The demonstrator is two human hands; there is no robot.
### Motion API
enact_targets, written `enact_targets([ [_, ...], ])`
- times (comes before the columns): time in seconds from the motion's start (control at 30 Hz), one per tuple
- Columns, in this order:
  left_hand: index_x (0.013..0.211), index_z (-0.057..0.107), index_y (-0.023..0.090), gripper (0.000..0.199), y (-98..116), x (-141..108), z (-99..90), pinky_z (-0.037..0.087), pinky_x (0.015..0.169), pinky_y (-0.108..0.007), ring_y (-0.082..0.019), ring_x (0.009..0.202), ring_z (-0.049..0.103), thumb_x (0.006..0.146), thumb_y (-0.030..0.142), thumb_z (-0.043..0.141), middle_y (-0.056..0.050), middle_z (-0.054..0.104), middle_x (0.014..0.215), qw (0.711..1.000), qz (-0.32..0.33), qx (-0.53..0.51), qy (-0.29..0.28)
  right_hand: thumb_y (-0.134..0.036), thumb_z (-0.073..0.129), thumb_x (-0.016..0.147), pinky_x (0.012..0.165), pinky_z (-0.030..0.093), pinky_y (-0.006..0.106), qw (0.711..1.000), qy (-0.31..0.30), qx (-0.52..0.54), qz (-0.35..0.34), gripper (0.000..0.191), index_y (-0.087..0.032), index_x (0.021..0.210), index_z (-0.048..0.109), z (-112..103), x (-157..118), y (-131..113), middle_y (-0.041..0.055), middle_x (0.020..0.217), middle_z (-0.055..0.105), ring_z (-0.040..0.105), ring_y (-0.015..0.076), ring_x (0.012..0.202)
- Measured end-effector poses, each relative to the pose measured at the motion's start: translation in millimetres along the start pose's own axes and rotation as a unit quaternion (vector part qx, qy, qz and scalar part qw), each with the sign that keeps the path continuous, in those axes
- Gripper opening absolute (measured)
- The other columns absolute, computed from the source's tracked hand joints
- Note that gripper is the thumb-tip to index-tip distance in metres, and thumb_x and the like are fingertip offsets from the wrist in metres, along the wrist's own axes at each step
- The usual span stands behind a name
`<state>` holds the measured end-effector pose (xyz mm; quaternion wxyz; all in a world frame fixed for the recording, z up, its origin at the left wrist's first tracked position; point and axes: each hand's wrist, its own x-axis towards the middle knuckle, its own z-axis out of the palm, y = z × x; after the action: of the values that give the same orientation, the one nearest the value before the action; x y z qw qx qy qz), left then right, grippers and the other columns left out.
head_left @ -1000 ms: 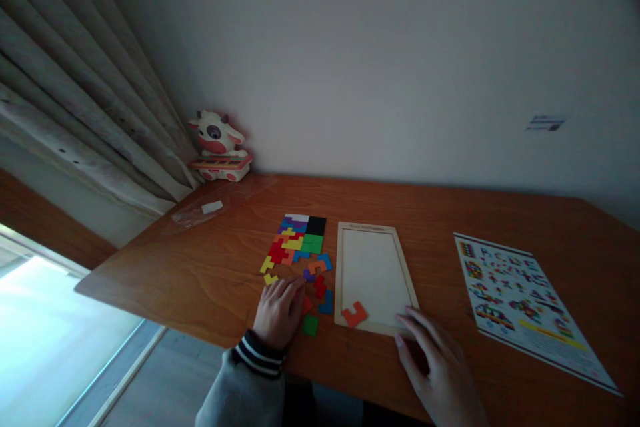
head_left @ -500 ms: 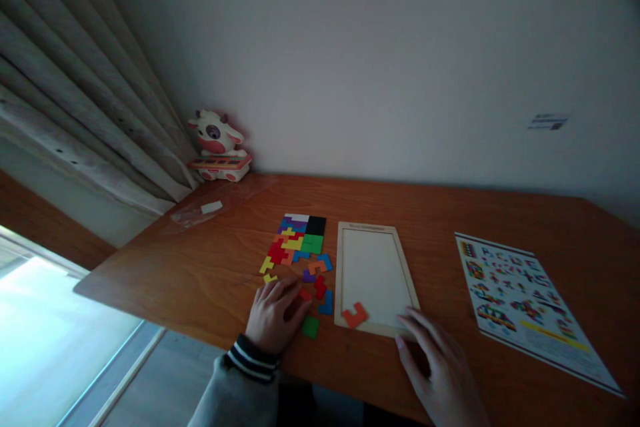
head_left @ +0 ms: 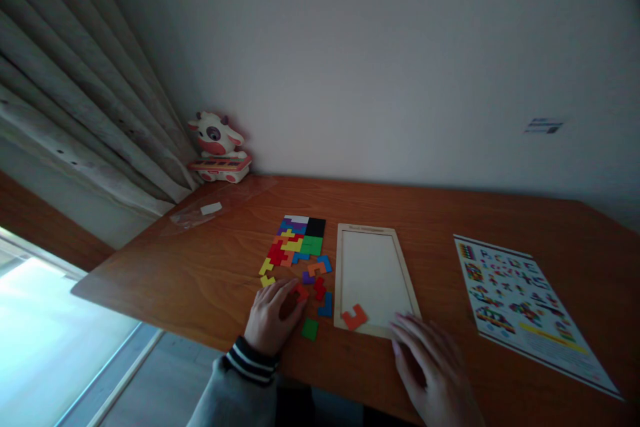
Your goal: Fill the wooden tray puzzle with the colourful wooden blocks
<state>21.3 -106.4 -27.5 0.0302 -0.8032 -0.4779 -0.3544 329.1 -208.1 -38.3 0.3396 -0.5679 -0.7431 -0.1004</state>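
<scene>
My left hand [head_left: 270, 321] lies on the table among the loose puzzle pieces, its fingers curled and closed on a red puzzle piece [head_left: 301, 291] that is partly covered. A yellow piece [head_left: 267, 281] sits just beyond its fingertips, and a green square piece [head_left: 310, 329] is to its right. My right hand [head_left: 430, 363] rests by the lower right corner of the wooden tray [head_left: 338, 273], fingers apart and holding nothing. An orange-red notched piece [head_left: 355, 317] lies in the lower left corner of the tray, partly over its rim.
Several coloured pieces [head_left: 295, 243] are packed together left of the tray, with a blue piece [head_left: 325, 305] and others scattered below. A printed pattern sheet [head_left: 525, 313] lies at the right. A toy cow [head_left: 217, 147] and a clear plastic bag [head_left: 190, 217] are at the back left.
My left hand has shifted slightly left with the red piece, and the yellow piece beyond it shows more fully. My right hand has moved a little left along the tray's corner.
</scene>
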Motion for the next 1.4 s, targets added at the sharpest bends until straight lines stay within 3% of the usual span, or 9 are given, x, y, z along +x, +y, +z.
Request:
enact_targets([
  [0.07, 0.117, 0.063, 0.022, 0.031, 6, 2, -4.8, 0.057, 0.085, -0.035, -0.022, 0.098, 0.068, 0.087, 0.031, 0.064, -0.008, 0.07, 0.111, 0.999, 0.036, -0.039, -0.005, -0.029, 0.056, 0.09, 0.096, 0.05, 0.044, 0.999, -0.012, 0.009, -0.036, 0.031, -0.026, 0.12, 0.062, 1, 6, -10, 0.0048, 0.117, 0.07, 0.065, 0.0247, 0.109],
  [0.27, 0.118, 0.063, 0.024, 0.034, 18, 4, -15.3, 0.059, 0.082, -0.029, -0.018, 0.095, 0.07, 0.085, 0.03, 0.067, -0.006, 0.071, 0.11, 0.979, 0.137, -0.122, -0.088, -0.021, 0.056, 0.089, 0.1, 0.049, 0.044, 0.993, -0.067, 0.04, -0.089, 0.041, -0.024, 0.13, 0.057, 15, 24, -34, 0.0049, 0.127, 0.066, 0.061, 0.0228, 0.117],
  [0.53, 0.11, 0.067, 0.023, 0.022, 12, 1, -4.7, 0.058, 0.083, -0.033, -0.02, 0.094, 0.069, 0.088, 0.026, 0.063, -0.007, 0.071, 0.112, 0.992, 0.102, -0.055, -0.046, -0.02, 0.055, 0.09, 0.093, 0.053, 0.04, 0.994, -0.083, 0.066, -0.038, 0.041, -0.025, 0.131, 0.056, 19, 27, -37, 0.0058, 0.126, 0.066, 0.063, 0.0226, 0.113],
  [0.7, 0.111, 0.065, 0.024, 0.023, 11, 1, -5.5, 0.056, 0.083, -0.036, -0.021, 0.095, 0.068, 0.088, 0.027, 0.065, -0.006, 0.07, 0.115, 0.996, 0.073, -0.051, -0.032, -0.024, 0.056, 0.091, 0.094, 0.051, 0.04, 0.991, -0.109, 0.059, -0.041, 0.042, -0.024, 0.133, 0.053, 18, 25, -38, 0.0052, 0.13, 0.064, 0.062, 0.0225, 0.113],
  [0.87, 0.113, 0.063, 0.024, 0.026, 32, 4, -0.1, 0.056, 0.082, -0.036, -0.021, 0.096, 0.068, 0.087, 0.027, 0.066, -0.006, 0.07, 0.115, 0.993, 0.068, -0.094, -0.027, -0.021, 0.056, 0.09, 0.095, 0.051, 0.039, 0.988, -0.123, 0.077, -0.059, 0.044, -0.024, 0.134, 0.051, 15, 25, -39, 0.0052, 0.128, 0.065, 0.062, 0.0215, 0.113],
  [1.07, 0.114, 0.063, 0.023, 0.026, 65, 1, 18.4, 0.057, 0.084, -0.035, -0.021, 0.098, 0.068, 0.089, 0.028, 0.065, -0.007, 0.07, 0.115, 0.982, 0.11, -0.147, -0.046, -0.016, 0.055, 0.091, 0.092, 0.052, 0.038, 0.987, -0.11, 0.101, -0.064, 0.051, -0.026, 0.139, 0.046, 14, 22, -36, 0.0051, 0.123, 0.066, 0.063, 0.0206, 0.107],
  [1.2, 0.119, 0.059, 0.023, 0.029, 68, -4, 24.7, 0.057, 0.091, -0.031, -0.019, 0.106, 0.066, 0.091, 0.024, 0.063, -0.007, 0.067, 0.12, 0.97, 0.126, -0.203, -0.049, -0.013, 0.054, 0.091, 0.092, 0.053, 0.038, 0.983, -0.118, 0.129, -0.049, 0.052, -0.03, 0.139, 0.046, 11, 24, -37, 0.0043, 0.123, 0.065, 0.063, 0.0205, 0.107],
  [1.4, 0.123, 0.055, 0.021, 0.033, 73, -3, 24.4, 0.058, 0.09, -0.026, -0.017, 0.107, 0.066, 0.091, 0.021, 0.063, -0.008, 0.065, 0.123, 0.959, 0.141, -0.245, -0.031, -0.019, 0.058, 0.09, 0.092, 0.055, 0.035, 0.972, -0.087, 0.217, 0.015, 0.039, -0.029, 0.128, 0.058, 7, 23, -35, 0.0065, 0.115, 0.064, 0.061, 0.0207, 0.108],
])
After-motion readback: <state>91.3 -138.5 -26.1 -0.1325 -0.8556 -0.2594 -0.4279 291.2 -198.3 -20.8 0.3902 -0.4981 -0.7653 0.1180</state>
